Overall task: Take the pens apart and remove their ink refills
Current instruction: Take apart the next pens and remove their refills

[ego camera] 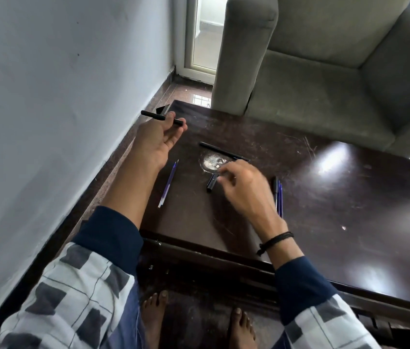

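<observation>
The left hand [157, 137] grips a black pen [161, 118] over the table's [325, 210] far-left corner. The right hand [243, 187] pinches a short black piece [211, 183] touching the table; a refill [168, 183] lies between the arms.

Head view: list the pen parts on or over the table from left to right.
Black pen barrel in the left hand → blue ink refill lying on the table → short black pen piece at the right hand → the pens lying beyond that hand.
</observation>
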A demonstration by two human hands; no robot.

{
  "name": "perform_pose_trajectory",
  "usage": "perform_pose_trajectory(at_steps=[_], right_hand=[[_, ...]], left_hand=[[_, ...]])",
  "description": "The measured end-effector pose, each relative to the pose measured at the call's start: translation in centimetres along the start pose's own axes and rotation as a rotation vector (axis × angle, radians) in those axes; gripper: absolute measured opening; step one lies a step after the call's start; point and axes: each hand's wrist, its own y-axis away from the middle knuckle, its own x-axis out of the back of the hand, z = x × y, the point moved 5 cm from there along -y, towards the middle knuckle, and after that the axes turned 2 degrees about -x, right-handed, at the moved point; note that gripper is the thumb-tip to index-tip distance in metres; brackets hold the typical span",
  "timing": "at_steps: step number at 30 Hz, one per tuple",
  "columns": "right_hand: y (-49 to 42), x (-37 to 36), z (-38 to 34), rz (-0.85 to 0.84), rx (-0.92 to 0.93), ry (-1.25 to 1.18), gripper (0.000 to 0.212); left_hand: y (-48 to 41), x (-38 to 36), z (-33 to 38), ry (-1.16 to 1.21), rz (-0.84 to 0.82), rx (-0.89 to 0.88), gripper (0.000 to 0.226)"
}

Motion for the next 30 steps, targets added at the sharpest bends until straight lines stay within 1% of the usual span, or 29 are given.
perform_pose_trajectory(at_steps=[4,8,11,18,21,26,27,30], right_hand=[[0.9,-3.3,-4.0,-0.117,0.248,0.054,0.025],[1.2,-5.7,-6.4,-0.236,0.360,0.141,0.036],[1.1,-6.6,-7.0,-0.303,0.363,0.168,0.037],[1.4,-6.8,-6.8,-0.331,0.350,0.177,0.042],[1.3,-6.5,-6.8,-0.335,0.335,0.175,0.037],[1.1,-6.0,-6.3,-0.296,0.284,0.150,0.020],[1.0,-5.9,-6.2,-0.287,0.281,0.147,0.022],[1.1,-6.0,-6.2,-0.298,0.299,0.143,0.038]], left_hand=[[0.0,0.3,0.7,-0.019,-0.021,-0.004,0.006],[0.2,0.2,0.6,-0.051,-0.038,-0.021,0.008],[0.2,0.4,0.6,-0.064,-0.045,-0.030,0.010],[0.0,0.6,0.5,-0.060,-0.045,-0.030,0.017],[-0.1,0.6,0.4,-0.061,-0.051,-0.029,0.019],[-0.3,0.7,0.3,-0.054,-0.033,-0.022,0.018],[-0.3,0.6,0.3,-0.055,-0.035,-0.021,0.017],[-0.1,0.4,0.2,-0.056,-0.045,-0.020,0.011]])
